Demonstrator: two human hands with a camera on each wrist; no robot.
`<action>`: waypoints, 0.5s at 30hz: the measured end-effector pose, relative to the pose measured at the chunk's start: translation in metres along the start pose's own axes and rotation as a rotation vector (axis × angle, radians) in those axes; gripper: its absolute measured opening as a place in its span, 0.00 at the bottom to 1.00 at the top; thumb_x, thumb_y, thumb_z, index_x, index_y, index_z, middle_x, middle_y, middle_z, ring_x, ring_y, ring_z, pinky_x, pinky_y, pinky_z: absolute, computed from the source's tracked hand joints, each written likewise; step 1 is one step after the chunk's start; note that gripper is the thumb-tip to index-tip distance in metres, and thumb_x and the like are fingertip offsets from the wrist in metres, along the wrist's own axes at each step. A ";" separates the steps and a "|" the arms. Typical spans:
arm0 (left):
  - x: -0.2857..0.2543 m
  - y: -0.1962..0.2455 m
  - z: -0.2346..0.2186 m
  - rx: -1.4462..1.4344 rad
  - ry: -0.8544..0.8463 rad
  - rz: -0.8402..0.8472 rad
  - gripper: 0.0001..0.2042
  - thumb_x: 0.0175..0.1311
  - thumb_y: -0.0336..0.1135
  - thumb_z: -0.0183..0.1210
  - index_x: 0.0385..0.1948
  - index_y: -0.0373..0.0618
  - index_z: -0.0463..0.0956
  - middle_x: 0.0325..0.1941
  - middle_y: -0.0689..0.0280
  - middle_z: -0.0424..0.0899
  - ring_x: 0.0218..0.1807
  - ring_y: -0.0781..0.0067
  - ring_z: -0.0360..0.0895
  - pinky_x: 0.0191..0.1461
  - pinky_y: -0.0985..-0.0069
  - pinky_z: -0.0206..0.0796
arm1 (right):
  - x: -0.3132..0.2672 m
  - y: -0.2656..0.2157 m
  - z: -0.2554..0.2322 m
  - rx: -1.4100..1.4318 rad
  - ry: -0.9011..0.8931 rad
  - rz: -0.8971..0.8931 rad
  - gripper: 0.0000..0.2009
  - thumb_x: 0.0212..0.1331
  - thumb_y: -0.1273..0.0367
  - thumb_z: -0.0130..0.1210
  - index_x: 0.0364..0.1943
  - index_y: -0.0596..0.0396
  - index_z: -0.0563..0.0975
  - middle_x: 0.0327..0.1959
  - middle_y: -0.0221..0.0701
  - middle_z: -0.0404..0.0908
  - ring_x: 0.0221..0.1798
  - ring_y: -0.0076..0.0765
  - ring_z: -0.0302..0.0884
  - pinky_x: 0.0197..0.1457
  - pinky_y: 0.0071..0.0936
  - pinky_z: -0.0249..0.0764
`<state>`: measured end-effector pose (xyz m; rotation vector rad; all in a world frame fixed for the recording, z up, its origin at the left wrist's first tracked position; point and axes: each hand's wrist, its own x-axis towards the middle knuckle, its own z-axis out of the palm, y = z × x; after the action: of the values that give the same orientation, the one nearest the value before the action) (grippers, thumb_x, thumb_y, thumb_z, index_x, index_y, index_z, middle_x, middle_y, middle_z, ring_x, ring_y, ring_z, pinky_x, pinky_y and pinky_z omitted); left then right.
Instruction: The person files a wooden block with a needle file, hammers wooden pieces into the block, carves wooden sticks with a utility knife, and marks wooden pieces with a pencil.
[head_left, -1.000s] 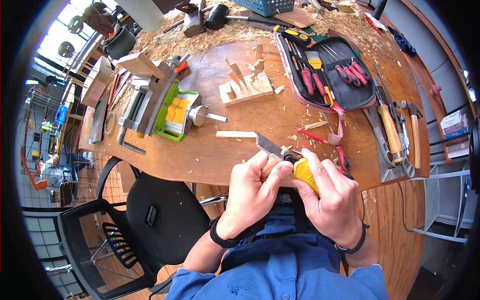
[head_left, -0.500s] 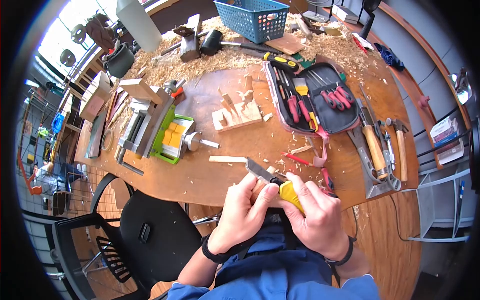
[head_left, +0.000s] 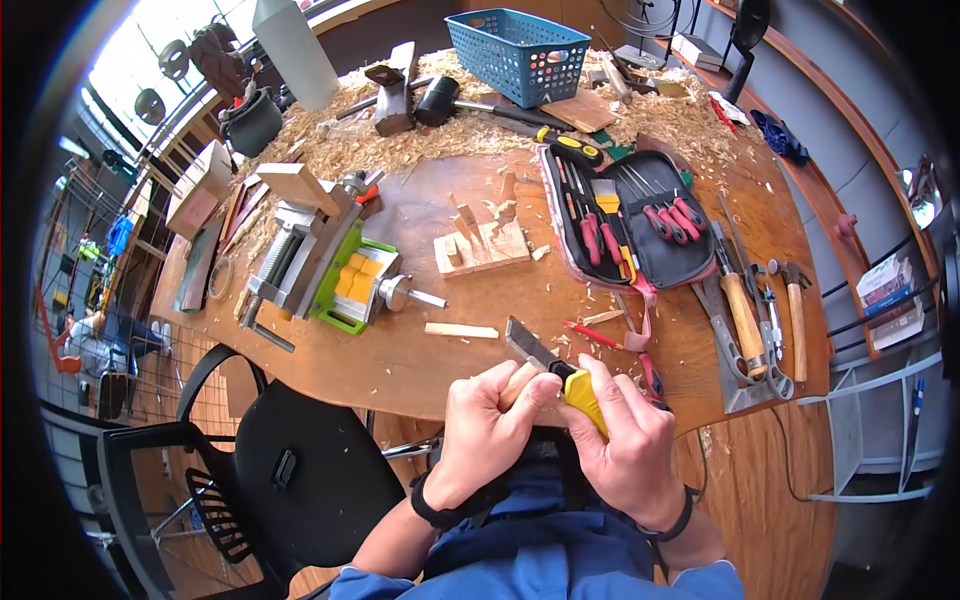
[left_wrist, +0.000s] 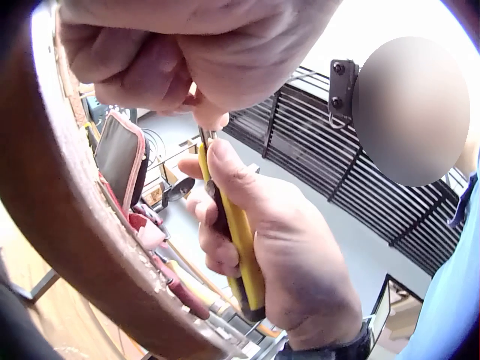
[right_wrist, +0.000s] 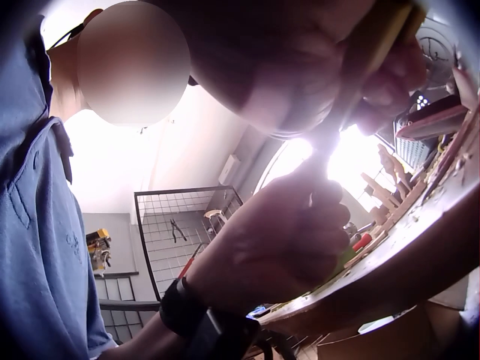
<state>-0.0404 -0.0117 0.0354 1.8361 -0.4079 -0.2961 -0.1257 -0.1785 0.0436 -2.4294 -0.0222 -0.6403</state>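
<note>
Over the table's near edge, my left hand (head_left: pixel 487 430) grips a small piece of pale wood (head_left: pixel 517 384), most of it hidden by the fingers. A yellow utility knife (head_left: pixel 584 398) is in my right hand (head_left: pixel 632 442), fingers wrapped round its handle. Its grey blade (head_left: pixel 530 343) extends up and left, away from my body, just beyond the held wood. My left thumb reaches close to the black collar of the knife. In the left wrist view the knife handle (left_wrist: pixel 238 247) runs along the right palm. Behind the blade, a thin wood strip (head_left: pixel 461 330) lies on the table.
A carved wooden stand (head_left: pixel 485 250) sits mid-table, with a green and grey vise (head_left: pixel 335 285) to its left. To the right lie an open tool case (head_left: pixel 660 265), a wooden-handled tool (head_left: pixel 745 315) and a hammer (head_left: pixel 797 320). Shavings and a blue basket (head_left: pixel 518 60) are farther back.
The head view has tilted up, bringing more of the far table into sight. The blade has shifted right, off its overlap with the wood strip. Both hands keep their grips.
</note>
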 end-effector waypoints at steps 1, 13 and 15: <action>0.001 -0.003 0.000 0.003 0.003 0.000 0.12 0.78 0.37 0.68 0.37 0.36 0.84 0.23 0.62 0.84 0.28 0.85 0.74 0.32 0.73 0.69 | 0.001 -0.001 0.000 0.003 0.000 -0.002 0.26 0.67 0.66 0.70 0.67 0.62 0.80 0.36 0.38 0.81 0.30 0.47 0.85 0.34 0.41 0.82; -0.001 0.000 -0.005 -0.251 -0.136 0.022 0.12 0.82 0.32 0.61 0.57 0.34 0.79 0.32 0.69 0.88 0.38 0.88 0.76 0.42 0.77 0.74 | 0.002 -0.003 -0.008 0.059 -0.090 0.024 0.26 0.68 0.67 0.70 0.67 0.63 0.79 0.36 0.43 0.82 0.34 0.57 0.85 0.36 0.46 0.80; -0.001 0.002 -0.007 -0.274 -0.166 -0.005 0.12 0.83 0.33 0.61 0.57 0.33 0.79 0.32 0.69 0.88 0.37 0.90 0.75 0.40 0.78 0.74 | 0.001 -0.002 -0.008 0.064 -0.086 0.015 0.26 0.68 0.66 0.70 0.67 0.63 0.79 0.36 0.43 0.82 0.33 0.56 0.85 0.36 0.46 0.80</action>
<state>-0.0389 -0.0063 0.0395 1.5500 -0.4541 -0.4866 -0.1283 -0.1811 0.0507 -2.3917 -0.0592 -0.5202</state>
